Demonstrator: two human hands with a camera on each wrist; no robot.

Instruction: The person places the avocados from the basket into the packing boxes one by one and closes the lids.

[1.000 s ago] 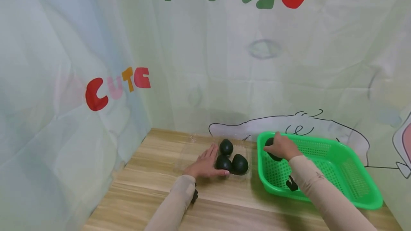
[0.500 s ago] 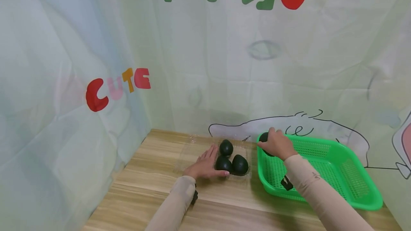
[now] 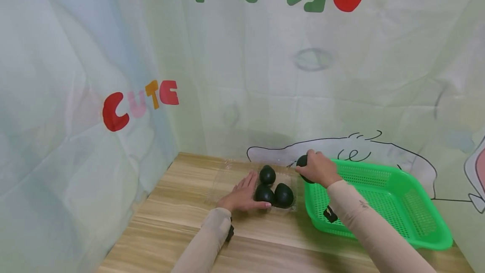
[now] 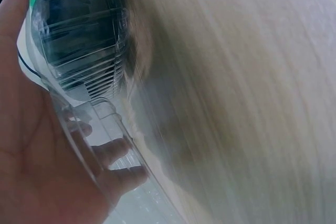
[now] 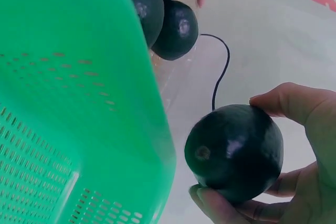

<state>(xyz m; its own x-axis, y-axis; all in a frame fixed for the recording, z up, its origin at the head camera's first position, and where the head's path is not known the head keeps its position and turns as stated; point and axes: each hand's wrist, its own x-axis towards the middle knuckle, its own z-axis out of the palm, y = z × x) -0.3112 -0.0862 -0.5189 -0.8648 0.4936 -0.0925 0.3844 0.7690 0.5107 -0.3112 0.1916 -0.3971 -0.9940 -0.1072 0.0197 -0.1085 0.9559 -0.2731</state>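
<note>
Thumb and fingers of my right hand (image 3: 320, 168) hold a dark green avocado (image 5: 236, 153) at the left rim of the green basket (image 3: 432, 239). In the right wrist view, that avocado is raised just outside the basket wall. A clear plastic container (image 4: 97, 85) lies with its lid spread open to the left. Three more avocados (image 3: 267, 175) sit in its right half. My left hand (image 3: 242, 195) rests on the container beside these avocados, fingers straight and spread, thumb along the front edge. Several of its fingers show through the clear plastic in the left wrist view.
Both containers stand on a wood-grain table (image 3: 182, 222). A printed cloth curtain (image 3: 235, 75) hangs close behind the table and along its left side. The basket wall stands between the right forearm and the plastic container.
My right hand has moved left with the avocado, from over the basket's inside to its left rim. The left hand and the three avocados beside it have stayed put.
</note>
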